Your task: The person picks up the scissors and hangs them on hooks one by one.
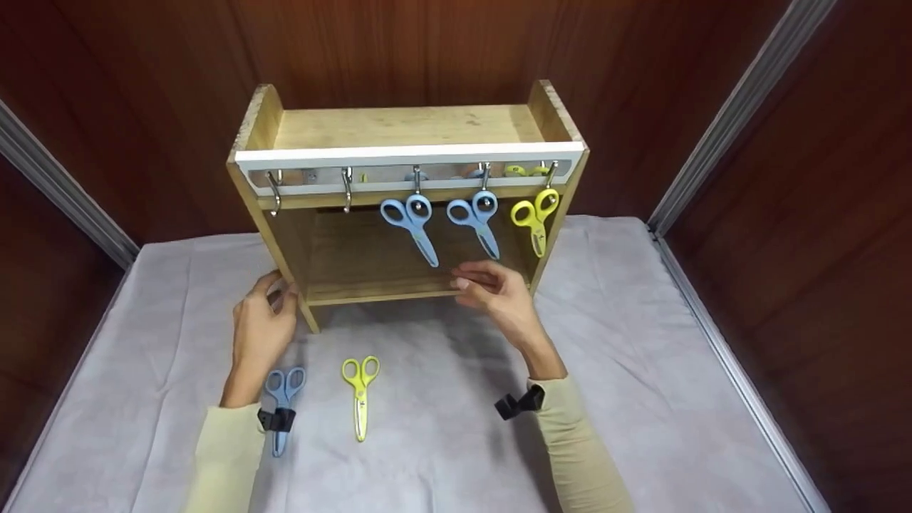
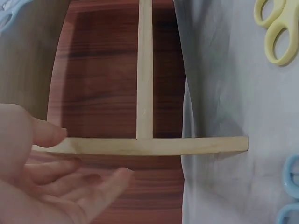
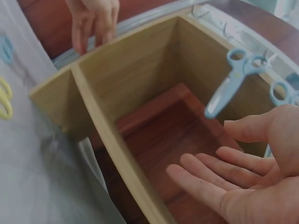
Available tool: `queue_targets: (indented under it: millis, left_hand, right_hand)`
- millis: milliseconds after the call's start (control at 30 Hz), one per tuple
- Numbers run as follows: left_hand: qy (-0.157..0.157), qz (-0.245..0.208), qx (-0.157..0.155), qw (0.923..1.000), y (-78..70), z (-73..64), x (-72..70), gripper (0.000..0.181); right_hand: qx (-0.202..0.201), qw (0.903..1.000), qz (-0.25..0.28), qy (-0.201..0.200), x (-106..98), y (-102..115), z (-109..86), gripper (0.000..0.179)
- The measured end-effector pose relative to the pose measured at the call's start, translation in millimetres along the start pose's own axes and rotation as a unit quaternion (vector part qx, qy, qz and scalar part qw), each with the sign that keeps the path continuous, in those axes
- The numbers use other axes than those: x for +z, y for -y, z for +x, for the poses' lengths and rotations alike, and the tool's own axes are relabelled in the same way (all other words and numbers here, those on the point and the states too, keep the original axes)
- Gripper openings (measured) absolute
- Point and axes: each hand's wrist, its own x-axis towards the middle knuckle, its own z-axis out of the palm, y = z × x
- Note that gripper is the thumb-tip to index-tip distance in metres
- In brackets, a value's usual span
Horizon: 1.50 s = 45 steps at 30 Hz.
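My left hand point(image 1: 262, 320) is beside the left side panel of a wooden shelf point(image 1: 406, 125). In the left wrist view its thumb and loosely spread fingers lie on either side of the panel's edge. My right hand point(image 1: 502, 299), fingers relaxed and holding nothing, is before the shelf's lower opening, just below the hanging scissors. Blue scissors point(image 1: 420, 231), a second blue pair point(image 1: 484, 231) and yellow scissors point(image 1: 539, 231) hang by their handle loops from metal hooks. On the cloth lie yellow scissors point(image 1: 361, 406) and blue scissors point(image 1: 286, 392), partly covered by the left wrist's black mount.
A white rail point(image 1: 413, 152) runs along the shelf's upper front. At its left end are two more hooks, the outer hook point(image 1: 275, 196) and the inner hook point(image 1: 348, 191). Grey cloth point(image 1: 641, 370) covers the table. Dark wood-look walls point(image 1: 805, 206) surround it, with metal strips at the corners.
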Motion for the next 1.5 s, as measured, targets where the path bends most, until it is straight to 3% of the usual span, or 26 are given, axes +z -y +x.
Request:
queue_targets:
  millis: [200,467,800,1033,1167,1300,1500]
  left_hand:
    - [0.034,0.061,-0.001,0.9976,2.1,-16.8,3.4,0.051]
    - [0.045,0.071,-0.004,0.9964,4.5,-35.6,12.6,0.047]
    - [0.069,0.112,0.012,0.9912,5.0,-53.2,30.8,0.048]
    - [0.080,0.144,0.026,0.9860,5.1,-67.1,46.4,0.050]
    - [0.075,0.152,0.054,0.9841,7.8,-75.7,55.5,0.050]
    - [0.068,0.182,0.081,0.9776,11.8,-84.5,65.7,0.052]
    - [0.083,0.229,0.079,0.9667,12.9,-95.0,77.2,0.067]
  right_hand:
    - [-0.008,0.9989,-0.036,-0.029,-21,-3,-10.6,0.030]
    - [-0.053,0.9891,-0.097,-0.097,-50,-2,-19.1,0.023]
    - [-0.106,0.9644,-0.141,-0.197,-77,-3,-20.9,0.016]
    - [-0.119,0.9474,-0.149,-0.257,-83,-5,-18.5,0.017]
    - [-0.126,0.9385,-0.169,-0.274,-86,-6,-15.7,0.018]
    - [-0.126,0.9290,-0.193,-0.290,-87,-7,-12.4,0.017]
    - [-0.133,0.9293,-0.200,-0.281,-86,-9,-6.0,0.031]
